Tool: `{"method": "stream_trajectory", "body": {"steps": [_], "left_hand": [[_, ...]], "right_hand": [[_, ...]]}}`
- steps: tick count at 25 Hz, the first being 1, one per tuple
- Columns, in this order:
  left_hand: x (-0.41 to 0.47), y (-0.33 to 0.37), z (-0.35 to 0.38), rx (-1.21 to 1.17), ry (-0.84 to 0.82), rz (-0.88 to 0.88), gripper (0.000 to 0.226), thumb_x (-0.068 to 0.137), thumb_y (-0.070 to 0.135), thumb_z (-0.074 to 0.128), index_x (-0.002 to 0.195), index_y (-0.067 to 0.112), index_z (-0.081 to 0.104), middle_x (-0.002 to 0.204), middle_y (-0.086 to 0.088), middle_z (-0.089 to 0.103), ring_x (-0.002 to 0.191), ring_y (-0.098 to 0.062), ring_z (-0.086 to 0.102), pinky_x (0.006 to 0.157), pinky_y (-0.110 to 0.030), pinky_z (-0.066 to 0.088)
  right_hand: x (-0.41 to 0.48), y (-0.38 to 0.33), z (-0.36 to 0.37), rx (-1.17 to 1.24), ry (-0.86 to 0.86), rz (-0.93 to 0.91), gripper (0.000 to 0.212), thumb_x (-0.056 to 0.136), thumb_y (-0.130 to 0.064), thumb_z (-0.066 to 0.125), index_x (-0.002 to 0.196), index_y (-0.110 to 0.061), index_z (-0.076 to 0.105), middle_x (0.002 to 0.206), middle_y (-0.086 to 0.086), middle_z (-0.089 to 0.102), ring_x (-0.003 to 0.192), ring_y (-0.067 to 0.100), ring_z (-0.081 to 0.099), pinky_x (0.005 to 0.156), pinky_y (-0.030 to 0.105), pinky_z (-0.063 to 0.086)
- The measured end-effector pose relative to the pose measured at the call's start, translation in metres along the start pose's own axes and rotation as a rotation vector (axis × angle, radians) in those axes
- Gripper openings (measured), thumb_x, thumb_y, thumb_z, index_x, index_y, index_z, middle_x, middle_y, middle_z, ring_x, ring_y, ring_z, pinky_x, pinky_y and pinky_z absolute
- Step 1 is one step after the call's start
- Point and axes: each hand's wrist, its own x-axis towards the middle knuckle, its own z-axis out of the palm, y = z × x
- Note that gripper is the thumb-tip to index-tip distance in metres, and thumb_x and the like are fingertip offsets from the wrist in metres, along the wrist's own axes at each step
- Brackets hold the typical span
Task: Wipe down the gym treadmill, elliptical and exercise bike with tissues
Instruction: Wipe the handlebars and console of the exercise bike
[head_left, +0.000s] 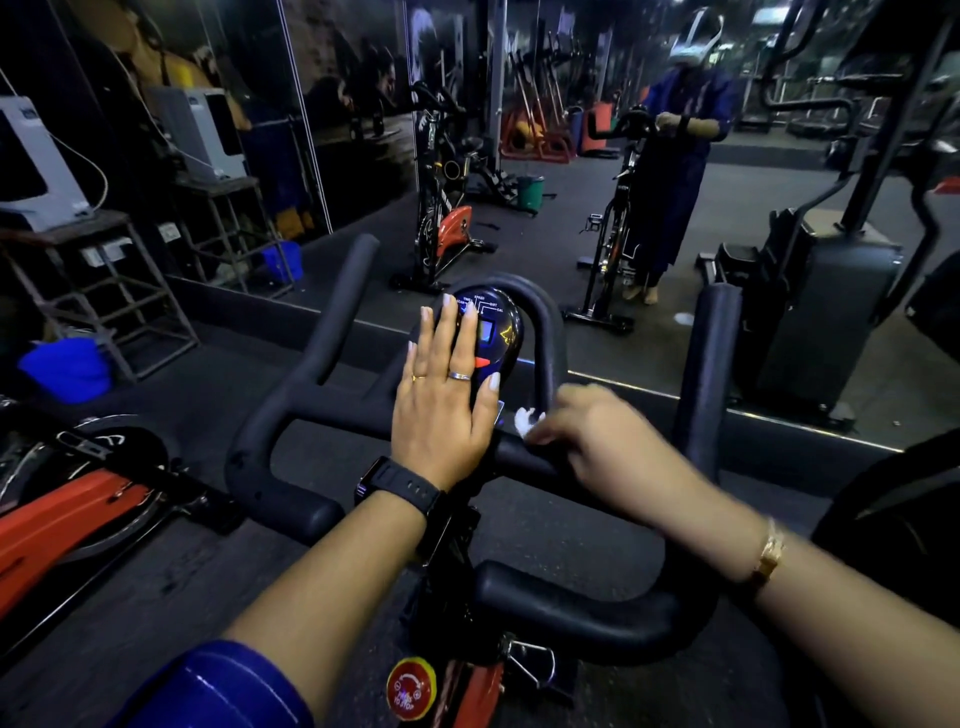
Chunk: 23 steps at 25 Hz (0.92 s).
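Observation:
I stand at an exercise bike with black foam handlebars (291, 499) and a small oval console (496, 332) with a lit screen at the centre. My left hand (447, 400) lies flat with straight fingers on the console's left side. My right hand (597, 441) is blurred; its fingers pinch a white tissue (527, 420) against the handlebar crossbar just right of the console. A red stop knob (411, 687) sits on the bike frame below.
A wall mirror (675, 218) ahead reflects me and the bike. A second bike with an orange frame (57, 519) stands at my left. A blue bucket (67, 366) sits under a metal stand (119, 291). An elliptical base (821, 312) stands at the right.

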Motion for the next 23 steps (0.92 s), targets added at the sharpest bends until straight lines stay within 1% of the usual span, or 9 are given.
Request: {"method": "stream_trajectory", "body": {"steps": [2, 5, 7, 9, 13, 16, 18, 20, 23], "left_hand": [[0.001, -0.001, -0.001, -0.017, -0.003, 0.001, 0.067, 0.097, 0.038, 0.034, 0.156, 0.016, 0.010, 0.164, -0.002, 0.002, 0.151, -0.017, -0.004, 0.120, -0.043, 0.013], [-0.003, -0.001, -0.002, -0.022, -0.008, -0.001, 0.067, 0.097, 0.039, 0.033, 0.156, 0.018, 0.007, 0.163, 0.003, -0.002, 0.151, -0.017, -0.004, 0.120, -0.039, 0.009], [-0.002, -0.001, -0.003, -0.007, -0.010, -0.009, 0.068, 0.097, 0.040, 0.032, 0.156, 0.018, 0.005, 0.163, 0.005, -0.004, 0.151, -0.015, -0.005, 0.120, -0.036, 0.006], [-0.001, -0.002, -0.003, -0.006, -0.021, -0.020, 0.068, 0.097, 0.040, 0.031, 0.156, 0.019, 0.004, 0.162, 0.007, -0.006, 0.150, -0.013, -0.007, 0.120, -0.035, 0.004], [0.000, -0.002, -0.003, -0.012, -0.030, -0.011, 0.068, 0.097, 0.041, 0.031, 0.155, 0.020, 0.002, 0.162, 0.007, -0.007, 0.151, -0.014, -0.007, 0.120, -0.038, 0.004], [0.000, -0.002, -0.004, -0.015, -0.024, -0.014, 0.067, 0.097, 0.041, 0.031, 0.156, 0.019, 0.006, 0.163, 0.003, -0.002, 0.151, -0.016, -0.004, 0.121, -0.042, 0.007], [0.000, -0.003, -0.004, -0.016, -0.024, -0.015, 0.067, 0.097, 0.041, 0.031, 0.156, 0.019, 0.006, 0.164, 0.002, 0.000, 0.151, -0.017, -0.003, 0.121, -0.043, 0.008], [0.000, -0.003, -0.003, -0.019, -0.026, -0.016, 0.067, 0.097, 0.042, 0.030, 0.155, 0.020, 0.004, 0.164, 0.001, 0.000, 0.151, -0.016, -0.004, 0.121, -0.043, 0.007], [0.001, -0.003, -0.003, -0.017, -0.023, -0.015, 0.068, 0.097, 0.042, 0.030, 0.155, 0.019, 0.005, 0.164, 0.000, 0.001, 0.150, -0.015, -0.004, 0.121, -0.045, 0.008]], "right_hand": [[0.034, 0.018, -0.032, 0.086, 0.059, 0.114, 0.051, 0.066, 0.019, 0.052, 0.099, -0.012, 0.077, 0.088, 0.013, 0.067, 0.084, 0.022, 0.060, 0.074, 0.026, 0.043], [0.095, 0.050, -0.056, -0.017, 0.237, 0.157, 0.050, 0.074, 0.014, 0.050, 0.107, -0.013, 0.075, 0.100, 0.015, 0.064, 0.100, 0.031, 0.059, 0.083, 0.023, 0.038], [0.126, 0.057, -0.051, 0.061, 0.215, 0.186, 0.046, 0.078, 0.012, 0.050, 0.109, -0.013, 0.074, 0.107, 0.014, 0.065, 0.104, 0.027, 0.058, 0.082, 0.013, 0.034], [0.142, 0.061, -0.038, 0.140, 0.135, 0.218, 0.040, 0.083, 0.007, 0.052, 0.111, -0.013, 0.073, 0.112, 0.010, 0.068, 0.107, 0.021, 0.060, 0.083, 0.010, 0.034], [0.130, 0.071, -0.013, 0.382, 0.221, 0.329, 0.037, 0.086, 0.006, 0.053, 0.107, -0.015, 0.074, 0.109, 0.002, 0.072, 0.107, 0.015, 0.064, 0.094, 0.018, 0.045], [0.112, 0.071, -0.002, 0.412, 0.340, 0.379, 0.036, 0.086, 0.004, 0.055, 0.107, -0.018, 0.075, 0.107, 0.001, 0.073, 0.103, 0.012, 0.065, 0.099, 0.026, 0.047], [0.099, 0.064, 0.002, 0.420, 0.398, 0.423, 0.034, 0.087, 0.005, 0.056, 0.109, -0.014, 0.074, 0.109, 0.002, 0.072, 0.102, 0.010, 0.064, 0.094, 0.013, 0.044], [0.084, 0.054, 0.004, 0.430, 0.440, 0.471, 0.032, 0.087, 0.006, 0.056, 0.109, -0.011, 0.073, 0.109, 0.001, 0.071, 0.099, 0.007, 0.061, 0.082, -0.003, 0.036], [0.058, 0.042, 0.008, 0.373, 0.464, 0.520, 0.033, 0.088, 0.005, 0.056, 0.110, -0.011, 0.073, 0.105, 0.002, 0.070, 0.093, 0.009, 0.059, 0.074, -0.008, 0.029]]}}
